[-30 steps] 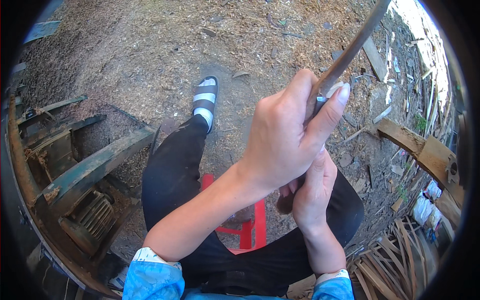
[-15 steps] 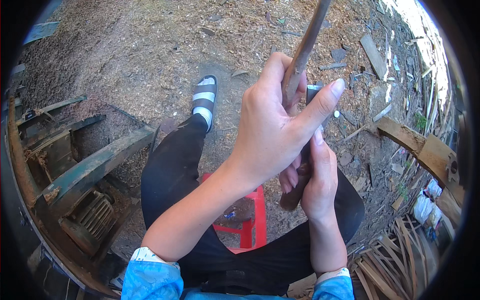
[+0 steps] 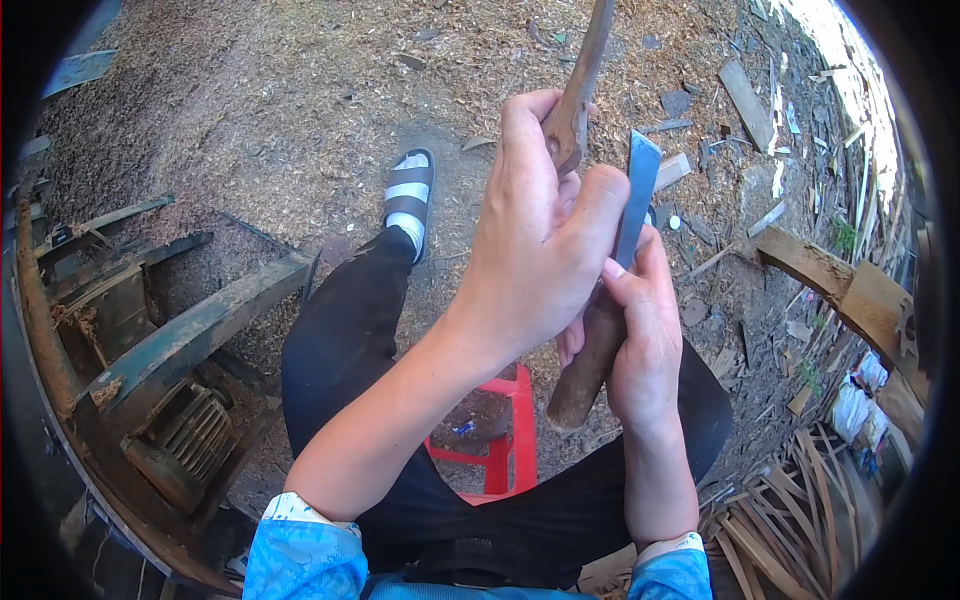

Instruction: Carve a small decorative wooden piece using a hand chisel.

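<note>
The stick (image 3: 583,75) lies at one o'clock from the middle of the view, running out past the upper edge, its thicker lower end inside the left hand (image 3: 537,225). That hand is clamped on the stick, fingers curled round it, the thumb raised just beside the blade of the chisel (image 3: 592,365); whether thumb and blade touch I cannot tell.

The chisel leans with its slanted tip at two o'clock, well apart from the stick, and its brown handle at four. The right hand (image 3: 645,350) is closed round the handle, thumb laid near where the blade begins.

Just below the handle's end, toward five o'clock, a red stool (image 3: 522,440) shows between the person's black trousers (image 3: 345,350). At eleven, a sandal (image 3: 424,195) over a white sock (image 3: 405,222) rests on the ground (image 3: 270,130), which is strewn with shavings and scraps.

Farther out, a plank (image 3: 746,103) lies at two o'clock and a curved timber (image 3: 812,268) at three. A heap of thin strips (image 3: 790,505) sits at four, a ribbed motor (image 3: 190,440) at eight, and a greenish beam (image 3: 205,328) at nine.
</note>
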A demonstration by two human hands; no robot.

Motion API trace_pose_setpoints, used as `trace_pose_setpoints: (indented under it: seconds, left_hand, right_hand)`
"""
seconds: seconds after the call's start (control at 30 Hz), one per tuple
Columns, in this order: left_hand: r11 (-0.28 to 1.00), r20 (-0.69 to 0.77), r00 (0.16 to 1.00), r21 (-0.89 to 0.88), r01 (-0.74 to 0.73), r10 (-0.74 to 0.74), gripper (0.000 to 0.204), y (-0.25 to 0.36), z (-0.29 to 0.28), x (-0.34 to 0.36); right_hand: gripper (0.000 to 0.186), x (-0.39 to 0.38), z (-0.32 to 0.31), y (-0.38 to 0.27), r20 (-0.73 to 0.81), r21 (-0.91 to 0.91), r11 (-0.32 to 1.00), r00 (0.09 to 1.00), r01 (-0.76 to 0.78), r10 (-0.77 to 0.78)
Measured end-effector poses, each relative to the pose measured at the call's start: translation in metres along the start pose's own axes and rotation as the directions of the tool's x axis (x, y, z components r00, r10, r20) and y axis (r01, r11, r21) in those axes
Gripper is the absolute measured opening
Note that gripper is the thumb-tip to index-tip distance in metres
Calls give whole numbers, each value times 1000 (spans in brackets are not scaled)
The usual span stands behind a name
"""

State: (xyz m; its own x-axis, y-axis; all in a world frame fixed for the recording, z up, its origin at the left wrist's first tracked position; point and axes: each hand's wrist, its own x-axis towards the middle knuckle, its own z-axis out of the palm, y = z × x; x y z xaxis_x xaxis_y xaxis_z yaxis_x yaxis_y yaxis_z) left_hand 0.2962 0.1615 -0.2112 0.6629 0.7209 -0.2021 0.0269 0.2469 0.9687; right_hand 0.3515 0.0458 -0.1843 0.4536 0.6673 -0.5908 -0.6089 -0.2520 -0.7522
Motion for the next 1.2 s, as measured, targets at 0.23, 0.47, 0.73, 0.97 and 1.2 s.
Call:
trace_pose_setpoints:
  seconds: [0.23, 0.47, 0.73, 0.97, 1.2]
  left_hand:
    - [978, 16, 996, -186, 90, -89, 41, -3, -3, 6]
    - [966, -28, 998, -254, 45, -54, 37, -1, -7, 15]
    - [987, -68, 997, -161, 11, -22, 29, -4, -27, 27]
    - [967, -64, 998, -254, 0, -17, 27, 5, -39, 28]
    - [991, -31, 999, -132, -29, 25, 36, 11, -38, 23]
  right_hand:
    - [48, 3, -13, -10, 116, 192, 975, 989, -114, 93]
    - [61, -3, -4, -24, 7, 195, 980, 999, -45, 44]
    - [58, -2, -19, -14, 66, 238, 971, 998, -32, 17]
    - [47, 3, -9, -13, 15, -47, 998, 998, -52, 53]
    - [46, -7, -8, -18, 111, -164, 986, 993, -22, 40]
